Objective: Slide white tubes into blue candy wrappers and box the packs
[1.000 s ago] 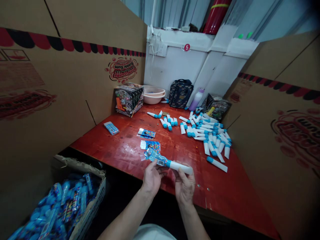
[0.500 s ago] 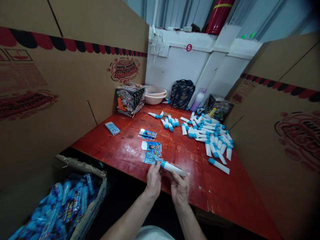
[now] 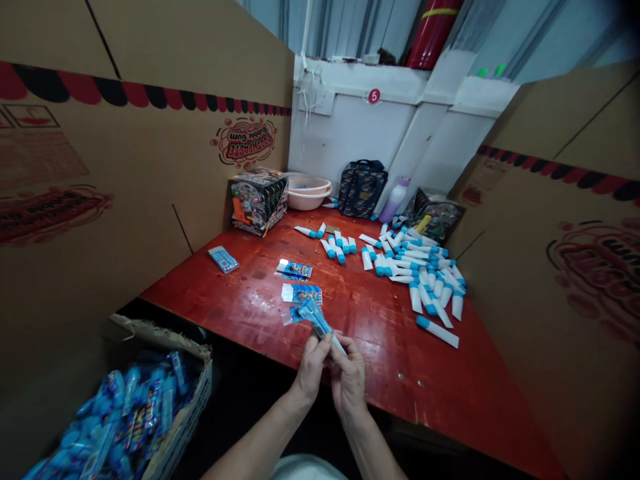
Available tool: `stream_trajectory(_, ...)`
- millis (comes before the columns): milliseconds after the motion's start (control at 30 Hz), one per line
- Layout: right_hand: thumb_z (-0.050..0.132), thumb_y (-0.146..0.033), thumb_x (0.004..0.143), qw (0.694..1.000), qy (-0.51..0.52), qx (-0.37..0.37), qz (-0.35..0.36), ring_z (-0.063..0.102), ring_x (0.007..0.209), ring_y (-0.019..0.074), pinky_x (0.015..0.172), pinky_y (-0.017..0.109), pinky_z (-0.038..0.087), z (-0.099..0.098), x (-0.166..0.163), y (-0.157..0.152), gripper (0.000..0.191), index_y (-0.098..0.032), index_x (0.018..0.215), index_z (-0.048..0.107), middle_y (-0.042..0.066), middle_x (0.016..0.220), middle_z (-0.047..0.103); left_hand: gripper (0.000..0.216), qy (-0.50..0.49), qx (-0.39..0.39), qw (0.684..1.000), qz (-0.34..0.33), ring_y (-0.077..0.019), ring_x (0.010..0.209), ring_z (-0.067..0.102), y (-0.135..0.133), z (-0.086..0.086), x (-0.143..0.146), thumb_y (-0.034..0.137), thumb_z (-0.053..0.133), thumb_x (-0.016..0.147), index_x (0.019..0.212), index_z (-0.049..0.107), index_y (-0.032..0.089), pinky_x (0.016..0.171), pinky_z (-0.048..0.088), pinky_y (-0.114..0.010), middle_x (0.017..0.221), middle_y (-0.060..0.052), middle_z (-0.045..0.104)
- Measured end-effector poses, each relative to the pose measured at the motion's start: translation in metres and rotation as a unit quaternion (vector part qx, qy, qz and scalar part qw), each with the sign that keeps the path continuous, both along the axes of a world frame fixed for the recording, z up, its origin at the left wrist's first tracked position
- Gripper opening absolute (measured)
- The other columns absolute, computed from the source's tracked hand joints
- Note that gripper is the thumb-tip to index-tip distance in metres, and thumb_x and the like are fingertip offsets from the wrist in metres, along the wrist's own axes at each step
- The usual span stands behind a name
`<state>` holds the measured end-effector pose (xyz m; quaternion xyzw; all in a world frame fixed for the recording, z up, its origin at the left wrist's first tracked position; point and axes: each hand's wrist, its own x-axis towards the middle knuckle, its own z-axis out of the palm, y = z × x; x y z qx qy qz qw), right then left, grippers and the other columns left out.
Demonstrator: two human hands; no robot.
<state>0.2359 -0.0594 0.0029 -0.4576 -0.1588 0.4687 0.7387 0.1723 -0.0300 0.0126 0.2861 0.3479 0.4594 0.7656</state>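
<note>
My left hand point(image 3: 311, 368) is closed on a blue printed plastic sleeve point(image 3: 311, 311), which now covers much of a white tube point(image 3: 340, 345). My right hand point(image 3: 349, 375) grips the white end of that tube. Sleeve and tube point up and to the left, over the table's front part. Just beyond them lie flat printed sleeves point(image 3: 303, 294), and another small stack of sleeves point(image 3: 295, 269) is farther back. To the right spreads a pile of white tubes with blue caps point(image 3: 425, 260); one single tube point(image 3: 437, 332) lies nearer me.
A carton of wrapped tubes point(image 3: 135, 413) stands below the table at left. On the red table point(image 3: 240, 300) are a blue sleeve stack point(image 3: 223, 259), a toy box point(image 3: 259, 200), pink basins point(image 3: 309, 193), a dark bag point(image 3: 363, 189) and a purple bottle point(image 3: 395, 200). Cardboard walls point(image 3: 165, 153) flank both sides.
The tube has gone into the sleeve, its blue cap end now covered. My right hand has moved left, close to my left hand, and the sleeve has tilted more upright.
</note>
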Motion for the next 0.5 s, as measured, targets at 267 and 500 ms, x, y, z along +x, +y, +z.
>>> stream_trajectory(267, 0.074, -0.036, 0.068, 0.981, -0.137, 0.015, 0.137, 0.065, 0.066, 0.0168, 0.059, 0.026, 0.051, 0.009, 0.016, -0.004, 0.029, -0.019, 0.090, 0.068, 0.003, 0.081, 0.070, 0.017, -0.175, -0.103, 0.979, 0.037, -0.0238, 0.075, 0.065, 0.036, 0.024, -0.026, 0.030, 0.067, 0.073, 0.080, 0.062, 0.016, 0.068, 0.050, -0.035, 0.075, -0.007, 0.068)
stream_trajectory(500, 0.066, -0.041, 0.076, 0.950, -0.288, -0.025, 0.120, 0.050, 0.047, 0.0117, 0.047, 0.022, 0.040, -0.006, 0.021, -0.012, 0.023, -0.020, 0.068, 0.064, -0.004, 0.053, 0.058, 0.012, -0.184, -0.088, 0.979, 0.024, -0.0241, 0.079, 0.066, 0.018, 0.012, -0.016, 0.027, 0.066, 0.074, 0.075, 0.064, 0.015, 0.078, 0.050, -0.036, 0.071, -0.008, 0.068)
